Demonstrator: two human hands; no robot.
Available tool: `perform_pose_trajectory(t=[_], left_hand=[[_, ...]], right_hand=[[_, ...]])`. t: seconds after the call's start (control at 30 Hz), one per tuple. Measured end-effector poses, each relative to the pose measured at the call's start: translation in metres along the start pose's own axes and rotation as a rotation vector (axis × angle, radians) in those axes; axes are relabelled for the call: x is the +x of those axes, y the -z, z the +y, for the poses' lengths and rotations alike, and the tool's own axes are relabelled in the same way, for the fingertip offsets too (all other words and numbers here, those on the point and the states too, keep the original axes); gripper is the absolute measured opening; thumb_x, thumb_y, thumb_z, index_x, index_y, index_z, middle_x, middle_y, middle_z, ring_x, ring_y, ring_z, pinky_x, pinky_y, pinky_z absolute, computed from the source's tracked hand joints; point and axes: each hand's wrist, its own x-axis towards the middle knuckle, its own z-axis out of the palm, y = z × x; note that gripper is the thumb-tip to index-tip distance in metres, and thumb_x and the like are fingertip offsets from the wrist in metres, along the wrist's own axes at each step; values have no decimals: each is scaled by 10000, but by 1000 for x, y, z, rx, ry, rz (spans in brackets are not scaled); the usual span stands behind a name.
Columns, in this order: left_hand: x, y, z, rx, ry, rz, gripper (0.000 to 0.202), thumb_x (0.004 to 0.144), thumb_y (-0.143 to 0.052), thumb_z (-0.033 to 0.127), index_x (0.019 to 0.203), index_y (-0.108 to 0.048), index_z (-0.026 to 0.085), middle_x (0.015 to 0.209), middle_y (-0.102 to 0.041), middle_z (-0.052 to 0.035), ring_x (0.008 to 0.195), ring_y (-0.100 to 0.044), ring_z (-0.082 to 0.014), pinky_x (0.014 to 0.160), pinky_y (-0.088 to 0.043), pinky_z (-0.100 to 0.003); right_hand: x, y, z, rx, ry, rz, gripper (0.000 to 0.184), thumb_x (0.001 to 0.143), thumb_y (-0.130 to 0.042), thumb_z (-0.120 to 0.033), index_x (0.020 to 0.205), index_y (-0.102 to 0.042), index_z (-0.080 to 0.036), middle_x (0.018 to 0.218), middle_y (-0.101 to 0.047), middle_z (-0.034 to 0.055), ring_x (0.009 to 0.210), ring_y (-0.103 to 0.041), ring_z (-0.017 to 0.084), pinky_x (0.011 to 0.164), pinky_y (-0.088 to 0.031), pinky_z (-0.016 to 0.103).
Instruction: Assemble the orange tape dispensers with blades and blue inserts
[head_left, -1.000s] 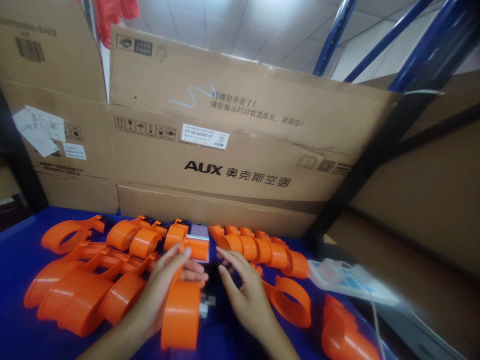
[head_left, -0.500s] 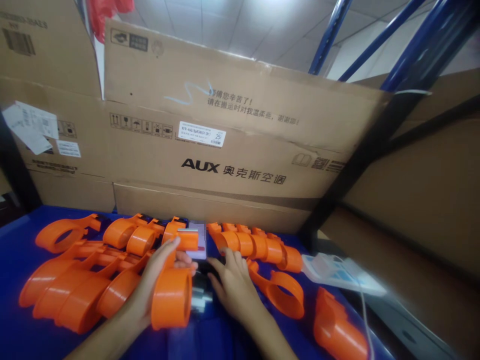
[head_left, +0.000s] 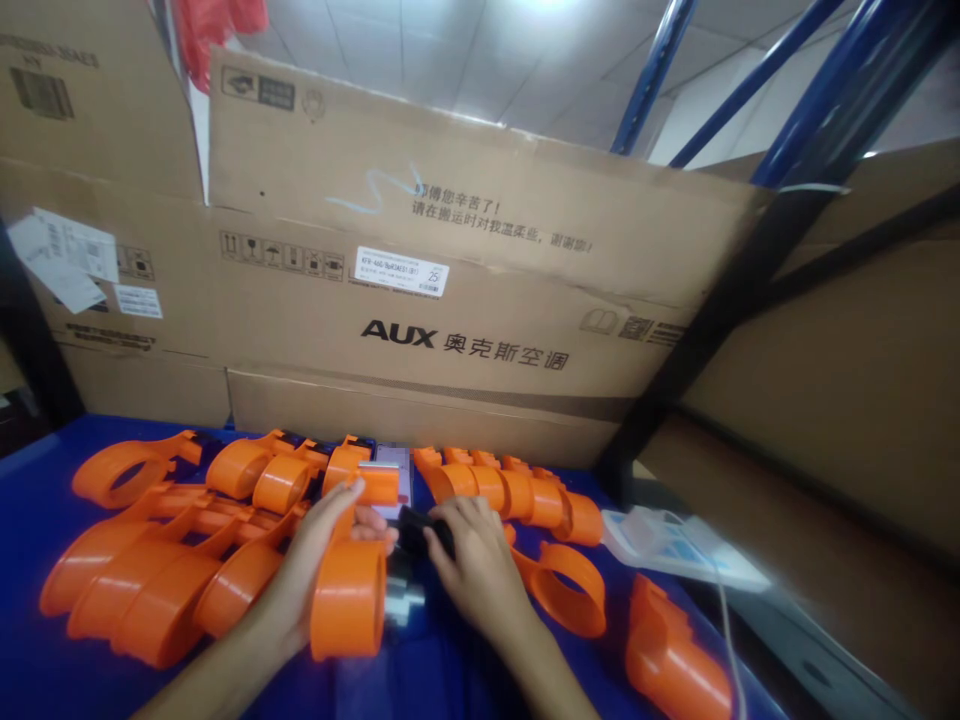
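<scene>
Head view: right hand [head_left: 480, 570], flat a second ago, now has its grip clenched on a small black part [head_left: 421, 527]; left hand [head_left: 319, 560] steadies the orange plastic tape-dispenser shell [head_left: 349, 595] on the blue worktop [head_left: 30, 500].

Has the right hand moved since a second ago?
Yes. The right hand has moved away from the camera toward the AUX cardboard box, now closing on a small black part.

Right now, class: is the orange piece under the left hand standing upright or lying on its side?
Lying down: the orange piece stretches flat along the blue table under the left hand.
</scene>
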Motion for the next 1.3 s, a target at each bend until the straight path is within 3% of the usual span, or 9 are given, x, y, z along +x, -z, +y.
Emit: perform_pose_trajectory(t=[0.13,0.27,0.43,0.6,0.77,0.9,1.07,1.2,1.3], left_hand=[[-2,-2,-5,16,-59,-87,239,812,-758,349,912,-640,167,749,-759,-81,674,-747,-240,680,-603,-333],[-6,-2,-12,53,-57,-190,361,793,-790,276,1097,-616,187,864,-784,-90,809,-767,-264,836,-591,-394],[-13,-2,-20,138,-35,-298,604,782,-814,274,1318,-545,199,966,-785,-119,949,-749,-305,866,-587,-425],[-14,0,-25,221,-59,-353,603,832,-770,289,1360,-493,195,1012,-769,-126,921,-753,-297,880,-582,-445],[-15,0,-25,218,-68,-366,591,798,-806,272,1313,-520,217,958,-760,-82,878,-759,-268,893,-581,-424],[-13,-1,-20,193,-75,-315,398,788,-808,314,1120,-619,201,821,-740,-53,769,-755,-240,773,-600,-361],[-9,0,-12,83,-69,-251,258,762,-822,318,887,-637,188,732,-699,-20,683,-720,-194,705,-582,-309],[-8,1,-12,50,-61,-243,253,752,-828,291,885,-640,186,736,-691,-19,684,-703,-185,723,-580,-320],[-7,1,-15,80,-67,-243,245,768,-817,298,891,-634,191,730,-685,-18,681,-704,-194,713,-580,-329]], right_hand=[[1,13,-4,293,-82,247,185,963,-582,-290,1123,-638,-215,979,-712,61,867,-660,225,784,-527,348],[-2,19,-13,367,-48,391,206,944,-616,-271,1140,-640,-212,992,-705,70,880,-663,227,788,-536,349],[-4,17,-18,376,71,286,177,955,-594,-203,1123,-644,-232,997,-712,81,916,-665,241,828,-542,390],[-5,17,-18,408,131,233,176,952,-598,-170,1108,-646,-237,1016,-708,71,928,-662,227,846,-534,385],[-5,16,-19,449,156,183,252,958,-589,-189,1196,-641,-252,1058,-703,71,961,-655,230,867,-530,391],[-4,20,-16,526,118,162,343,974,-544,-207,1315,-562,-242,1059,-694,79,917,-658,215,816,-554,358],[-2,35,-5,193,127,13,154,894,-586,-165,964,-693,-252,1190,-622,99,1158,-552,300,963,-481,483],[-9,42,1,-17,145,-231,177,775,-701,-151,887,-719,-285,1320,-525,77,1269,-455,348,980,-458,529],[-14,39,2,-42,157,-299,147,741,-759,-173,823,-729,-291,1354,-501,53,1272,-456,357,973,-455,541]])
